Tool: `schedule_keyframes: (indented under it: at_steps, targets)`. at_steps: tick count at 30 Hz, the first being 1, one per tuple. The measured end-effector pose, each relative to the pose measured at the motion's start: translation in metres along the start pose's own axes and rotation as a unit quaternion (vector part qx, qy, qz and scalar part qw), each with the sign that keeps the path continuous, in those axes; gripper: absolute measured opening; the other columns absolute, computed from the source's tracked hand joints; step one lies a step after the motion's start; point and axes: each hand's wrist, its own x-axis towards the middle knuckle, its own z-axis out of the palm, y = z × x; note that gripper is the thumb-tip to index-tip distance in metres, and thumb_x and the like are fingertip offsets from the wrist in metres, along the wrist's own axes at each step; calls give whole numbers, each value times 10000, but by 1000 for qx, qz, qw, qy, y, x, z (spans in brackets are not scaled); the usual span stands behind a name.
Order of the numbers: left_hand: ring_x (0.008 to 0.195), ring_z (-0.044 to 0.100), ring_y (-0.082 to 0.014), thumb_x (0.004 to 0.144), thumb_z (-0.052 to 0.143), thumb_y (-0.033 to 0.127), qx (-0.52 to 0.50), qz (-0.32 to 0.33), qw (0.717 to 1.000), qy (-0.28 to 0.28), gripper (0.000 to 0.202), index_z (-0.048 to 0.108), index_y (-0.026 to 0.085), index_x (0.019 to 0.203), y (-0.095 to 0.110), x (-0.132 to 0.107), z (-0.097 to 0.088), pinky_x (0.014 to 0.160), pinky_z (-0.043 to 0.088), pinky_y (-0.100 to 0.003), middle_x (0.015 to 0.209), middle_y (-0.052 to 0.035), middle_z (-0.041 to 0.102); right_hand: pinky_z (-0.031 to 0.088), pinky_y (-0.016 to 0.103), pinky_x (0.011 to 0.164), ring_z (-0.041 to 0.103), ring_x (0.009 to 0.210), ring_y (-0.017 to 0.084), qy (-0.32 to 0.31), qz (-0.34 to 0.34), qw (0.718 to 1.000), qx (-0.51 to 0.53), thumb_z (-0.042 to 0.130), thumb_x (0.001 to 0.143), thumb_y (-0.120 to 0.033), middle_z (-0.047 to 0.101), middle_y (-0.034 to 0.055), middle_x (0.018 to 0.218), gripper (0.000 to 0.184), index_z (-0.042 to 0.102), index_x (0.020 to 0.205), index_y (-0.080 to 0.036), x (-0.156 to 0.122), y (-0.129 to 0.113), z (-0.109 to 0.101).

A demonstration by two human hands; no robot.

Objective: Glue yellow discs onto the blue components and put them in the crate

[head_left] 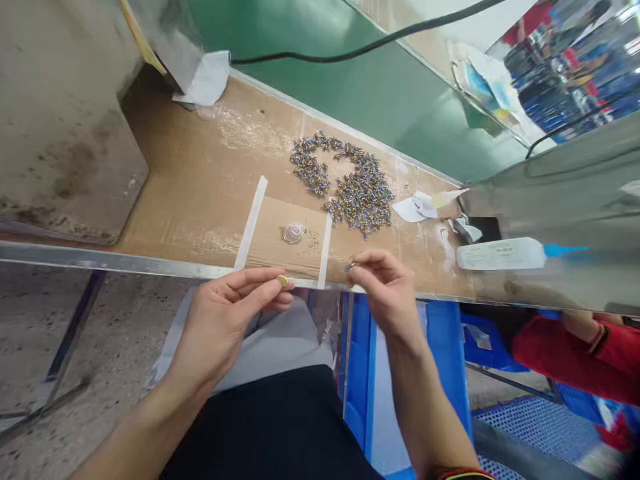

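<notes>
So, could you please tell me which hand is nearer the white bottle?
Right: the right hand is left of the white bottle; the left hand is farther left.

Gold disc point(283, 281); blue-and-gold pieces point(364, 197)

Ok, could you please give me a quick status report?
Left hand pinching gold disc. Right hand pinching small blue piece. Parts pile beyond, touching neither hand.

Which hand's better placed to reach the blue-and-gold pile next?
Right hand, probably: it sits nearer the pile, though it pinches a small blue piece. Left hand, farther off, holds a gold disc.
</notes>
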Motion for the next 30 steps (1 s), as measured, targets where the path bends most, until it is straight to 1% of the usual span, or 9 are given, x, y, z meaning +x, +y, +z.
schedule_keyframes:
  at_steps: [4,9,13,16,18,20,26,28,30]
  targets:
    - [803,897,-192,912,1048,341,12,21,1000,0,222,942,215,1062,-3,-7,2,796,749,-230,961,-59,947,648,244,764,745,751,118,-46,39,996,70,1028,891,-316,851,-14,967,196,882,1018,-280,-26,24,43]
    - [847,887,-176,961,1009,336,46,60,997,-1,129,953,259,1048,-6,-9,2,845,746,-234,1010,-17,943,709,300,929,813,1088,189,-96,-5,993,68,974,958,-266,864,9,1160,139,896,1064,-309,-33,26,63]
    - [828,877,-182,947,1021,375,70,73,995,12,165,961,276,1065,-10,-10,2,854,754,-249,1011,-4,940,728,310,891,831,927,169,-98,-2,994,57,959,982,-270,874,-2,1072,131,886,1088,-291,-32,24,70]
    - [908,883,-184,927,1035,397,97,67,991,60,215,962,307,1108,-14,-12,5,925,752,-226,1101,32,949,733,313,881,846,891,176,-69,-75,994,-24,940,1010,-303,882,6,1037,110,876,1091,-267,-33,25,76]
    - [1055,877,-176,953,1007,406,79,61,992,78,186,957,352,1123,-16,-10,6,1079,712,-208,1197,85,940,734,309,942,863,975,180,-54,-166,978,-116,900,1052,-307,894,7,1079,60,859,1070,-269,-32,27,78]
    - [1139,863,-186,973,978,421,39,37,996,68,140,954,381,1105,-17,-7,8,1127,702,-215,1220,108,931,723,295,1040,870,1067,162,-47,-236,949,-202,835,1108,-288,904,-1,1144,32,834,1078,-277,-29,31,77]
    - [1103,870,-247,940,977,390,-27,-33,999,31,170,957,356,1106,-14,-1,11,911,798,-248,1213,28,928,683,228,1138,858,1197,103,-56,-374,851,-364,726,1179,-239,901,-9,1271,94,810,1175,-281,-27,43,70]
    - [1082,868,-231,957,957,343,-43,-46,998,27,148,956,344,1106,-14,0,12,883,791,-221,1230,22,925,678,232,1154,850,1221,98,-59,-421,834,-351,708,1180,-206,895,5,1299,110,795,1213,-265,-28,45,70]
    - [1045,861,-197,970,947,303,-63,-44,997,27,123,955,316,1092,-12,2,12,882,769,-178,1207,20,927,687,249,1143,847,1234,110,-64,-440,840,-310,713,1173,-196,886,22,1323,114,784,1235,-259,-29,42,68]
